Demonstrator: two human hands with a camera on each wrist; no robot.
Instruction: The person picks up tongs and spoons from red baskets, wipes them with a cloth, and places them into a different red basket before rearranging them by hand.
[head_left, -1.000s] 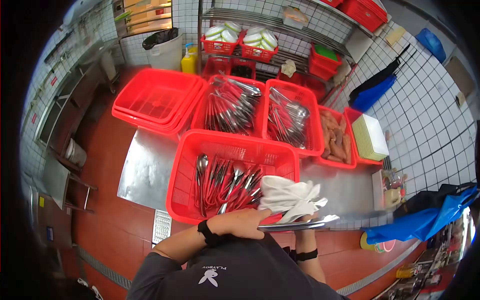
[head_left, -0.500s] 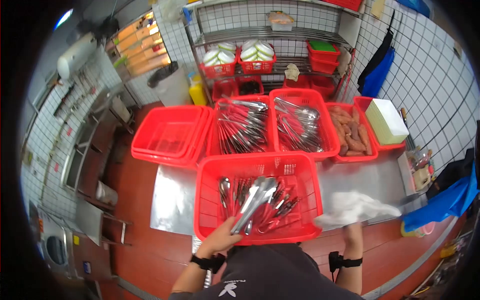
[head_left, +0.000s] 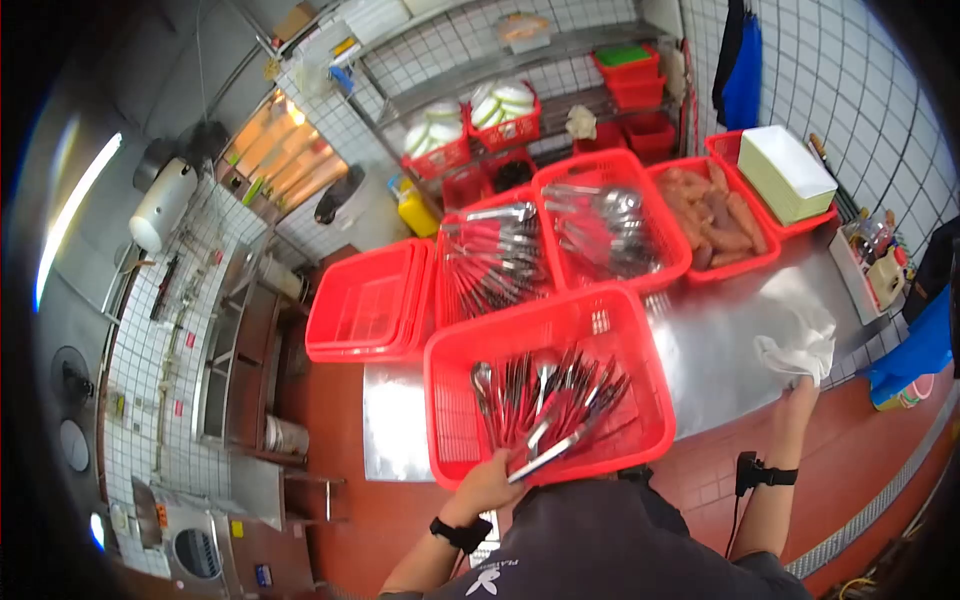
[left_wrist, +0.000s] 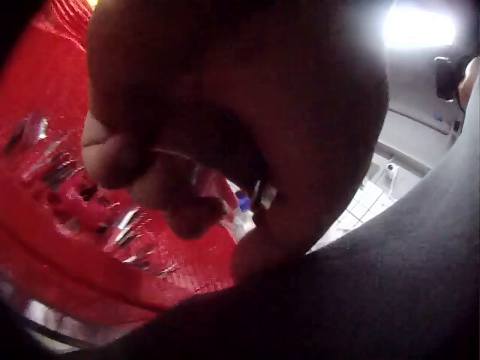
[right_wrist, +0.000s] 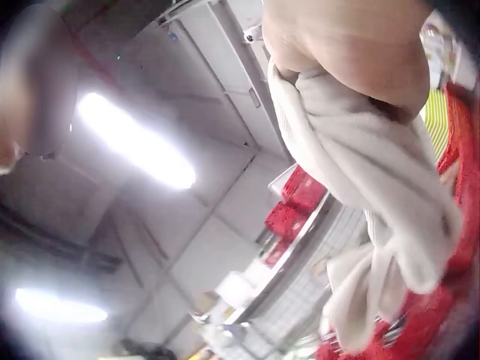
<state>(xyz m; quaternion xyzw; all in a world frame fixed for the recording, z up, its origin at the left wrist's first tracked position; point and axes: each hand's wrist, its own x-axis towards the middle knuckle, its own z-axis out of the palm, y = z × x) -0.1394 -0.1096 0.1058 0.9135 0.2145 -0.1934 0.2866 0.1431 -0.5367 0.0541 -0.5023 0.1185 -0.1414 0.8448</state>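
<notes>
A large red basket (head_left: pixel 440 400) at the table's front edge holds red-handled and metal utensils (head_left: pixel 530 395). At its near left rim the left hand (head_left: pixel 485 488) grips long silvery utensils (head_left: pixel 548 455) that slant over the basket; in the left wrist view the curled fingers of this hand (left_wrist: pixel 225 112) look dark. Over the right part of the table the right hand (head_left: pixel 795 405) holds a crumpled white cloth (head_left: pixel 800 345). The right wrist view shows the cloth (right_wrist: pixel 360 150) hanging from the right hand (right_wrist: pixel 360 45), whose fingertips are hidden.
Behind the large basket stand two red baskets of utensils (head_left: pixel 500 255), a basket of brownish long items (head_left: pixel 715 220) and stacked empty red baskets (head_left: pixel 365 300). A box of bottles (head_left: pixel 870 265) sits at the right end of the metal table (head_left: pixel 710 340). Shelves rise behind.
The left hand has carried the utensils from beside the cloth, at the basket's right, to its near left rim. The right hand has moved away to the right with the cloth. The head view has turned.
</notes>
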